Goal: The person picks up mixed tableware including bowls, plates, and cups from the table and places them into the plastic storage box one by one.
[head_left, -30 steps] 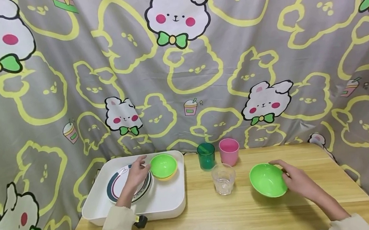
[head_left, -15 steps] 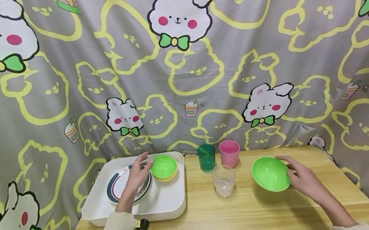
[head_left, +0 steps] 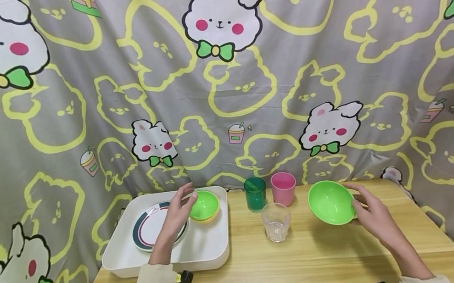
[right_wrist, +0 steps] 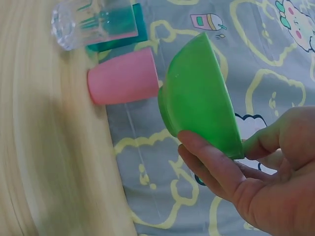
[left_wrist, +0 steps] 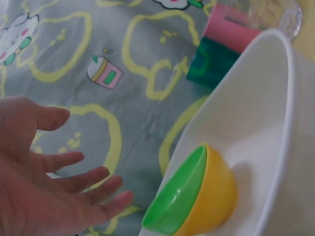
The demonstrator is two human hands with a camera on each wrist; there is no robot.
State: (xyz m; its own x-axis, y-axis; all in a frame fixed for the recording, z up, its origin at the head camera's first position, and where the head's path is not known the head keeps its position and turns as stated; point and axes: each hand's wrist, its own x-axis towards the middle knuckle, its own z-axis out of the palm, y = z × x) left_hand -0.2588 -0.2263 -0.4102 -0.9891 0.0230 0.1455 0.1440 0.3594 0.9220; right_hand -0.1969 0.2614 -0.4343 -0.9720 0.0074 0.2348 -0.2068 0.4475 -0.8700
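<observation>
My right hand [head_left: 373, 211] holds a green bowl [head_left: 330, 202] above the right side of the table. In the right wrist view the thumb is at the rim of this bowl [right_wrist: 202, 101] and the fingers lie under its outer wall. My left hand [head_left: 178, 211] hovers over the white tray [head_left: 112, 262], its fingers spread and holding nothing. Beside that hand a smaller green bowl [head_left: 206, 203] sits nested in a yellow bowl [left_wrist: 221, 191]. White plates with dark rims [head_left: 138, 229] lie in the tray, partly hidden by the left forearm.
A clear glass [head_left: 277, 224] stands mid-table, between the tray and the held bowl. Behind it are a dark green cup [head_left: 255, 194] and a pink cup [head_left: 283, 188]. A patterned curtain [head_left: 246, 88] hangs along the back edge of the wooden table [head_left: 274, 270].
The right hand has raised the green bowl higher over the table. My left hand has shifted slightly right, now overlapping the nested bowls in the head view.
</observation>
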